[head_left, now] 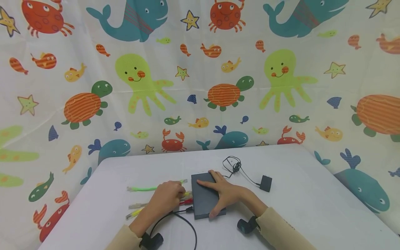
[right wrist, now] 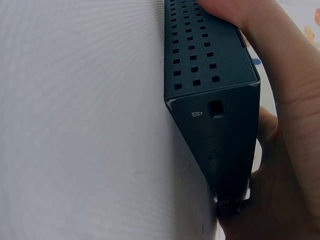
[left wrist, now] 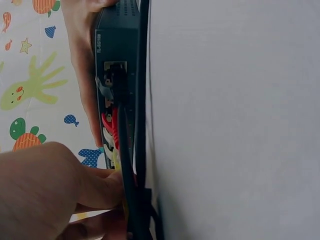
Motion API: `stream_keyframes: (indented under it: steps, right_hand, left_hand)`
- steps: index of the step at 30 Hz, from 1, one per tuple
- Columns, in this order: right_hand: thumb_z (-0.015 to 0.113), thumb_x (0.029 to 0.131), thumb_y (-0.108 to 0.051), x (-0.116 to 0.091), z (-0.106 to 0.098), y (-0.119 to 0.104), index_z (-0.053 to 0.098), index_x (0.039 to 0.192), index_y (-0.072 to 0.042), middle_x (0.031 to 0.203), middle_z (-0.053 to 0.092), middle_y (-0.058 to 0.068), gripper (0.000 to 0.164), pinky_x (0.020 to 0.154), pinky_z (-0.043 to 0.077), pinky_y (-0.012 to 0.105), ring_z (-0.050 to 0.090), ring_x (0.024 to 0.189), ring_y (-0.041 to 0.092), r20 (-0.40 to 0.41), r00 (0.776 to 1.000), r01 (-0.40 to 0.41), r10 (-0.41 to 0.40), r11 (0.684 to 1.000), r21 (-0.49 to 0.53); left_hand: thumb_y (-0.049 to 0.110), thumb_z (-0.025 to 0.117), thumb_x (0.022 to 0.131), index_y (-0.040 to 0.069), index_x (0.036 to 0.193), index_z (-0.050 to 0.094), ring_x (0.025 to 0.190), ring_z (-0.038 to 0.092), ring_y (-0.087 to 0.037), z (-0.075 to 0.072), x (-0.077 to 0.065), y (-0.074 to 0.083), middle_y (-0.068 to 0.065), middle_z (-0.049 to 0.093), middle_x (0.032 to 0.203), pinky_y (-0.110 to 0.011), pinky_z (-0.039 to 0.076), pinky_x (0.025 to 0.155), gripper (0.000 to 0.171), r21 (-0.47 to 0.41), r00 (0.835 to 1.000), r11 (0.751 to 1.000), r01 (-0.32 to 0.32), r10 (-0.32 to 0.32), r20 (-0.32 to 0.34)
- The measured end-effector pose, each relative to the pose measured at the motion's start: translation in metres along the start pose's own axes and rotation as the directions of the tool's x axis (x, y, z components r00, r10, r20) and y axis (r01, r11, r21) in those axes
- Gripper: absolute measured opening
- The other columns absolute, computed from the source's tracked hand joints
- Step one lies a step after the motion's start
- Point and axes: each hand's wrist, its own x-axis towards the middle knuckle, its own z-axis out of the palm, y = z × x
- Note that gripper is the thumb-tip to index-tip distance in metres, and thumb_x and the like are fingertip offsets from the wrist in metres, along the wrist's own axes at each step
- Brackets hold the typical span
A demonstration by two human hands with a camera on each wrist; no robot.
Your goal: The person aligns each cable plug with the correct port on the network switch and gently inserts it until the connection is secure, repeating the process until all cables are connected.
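Observation:
A dark network switch (head_left: 201,198) lies flat on the table. Across its top spreads my right hand (head_left: 227,191), thumb at the near side and fingers towards the far edge, gripping it. Beside the port side, my left hand (head_left: 168,197) pinches a yellow network cable (left wrist: 117,161) close to the ports, its fingertips partly hidden behind a black cable. A black plug (left wrist: 119,82), a red plug (left wrist: 115,127) and a pale plug (left wrist: 107,137) sit at the ports. Vent holes and a small slot show on the switch casing (right wrist: 212,112) in the right wrist view.
A green network cable (head_left: 147,189) stretches behind the left hand. Free ends of a pale cable (head_left: 137,206) and a yellow one lie at left. The black cable (head_left: 191,225) loops towards the front edge. Behind the switch lies a coiled cord (head_left: 236,167) with a power adapter (head_left: 266,183).

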Motion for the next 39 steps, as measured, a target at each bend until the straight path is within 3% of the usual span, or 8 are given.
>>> stream_keyframes:
  steps: [18,25,39]
  right_hand:
    - [0.083,0.057,-0.064,0.0009,0.0009,0.0007,0.020,0.148,-0.053,0.163,-0.006,0.012,0.110,0.106,0.025,0.069,0.000,0.149,0.037,0.000,1.000,0.003,-0.003,1.000,-0.012]
    - [0.083,0.057,-0.064,0.0000,-0.0005,-0.0009,0.022,0.148,-0.052,0.163,-0.006,0.013,0.110,0.106,0.025,0.069,-0.001,0.149,0.038,-0.005,1.000,0.002,-0.002,1.000,-0.007]
    - [0.083,0.058,-0.063,-0.0004,-0.0007,-0.0019,0.022,0.148,-0.052,0.163,-0.006,0.014,0.109,0.106,0.023,0.070,-0.003,0.149,0.040,-0.004,1.000,0.003,-0.003,1.000,-0.005]
  left_hand:
    - [0.003,0.069,0.077,0.017,0.088,0.079,0.069,0.059,-0.005,-0.0016,-0.0009,0.0003,0.007,0.069,0.080,-0.026,0.052,0.065,0.020,0.006,1.000,1.000,-0.018,0.018,-0.003]
    - [0.002,0.068,0.077,0.018,0.089,0.079,0.073,0.063,-0.008,-0.0011,-0.0021,0.0011,0.007,0.069,0.081,-0.026,0.053,0.065,0.023,-0.004,1.000,1.000,0.012,-0.012,-0.020]
    - [0.002,0.070,0.076,0.017,0.087,0.079,0.066,0.056,-0.005,0.0004,-0.0009,0.0010,0.004,0.069,0.078,-0.024,0.049,0.061,0.020,-0.009,1.000,1.000,0.004,-0.005,-0.020]
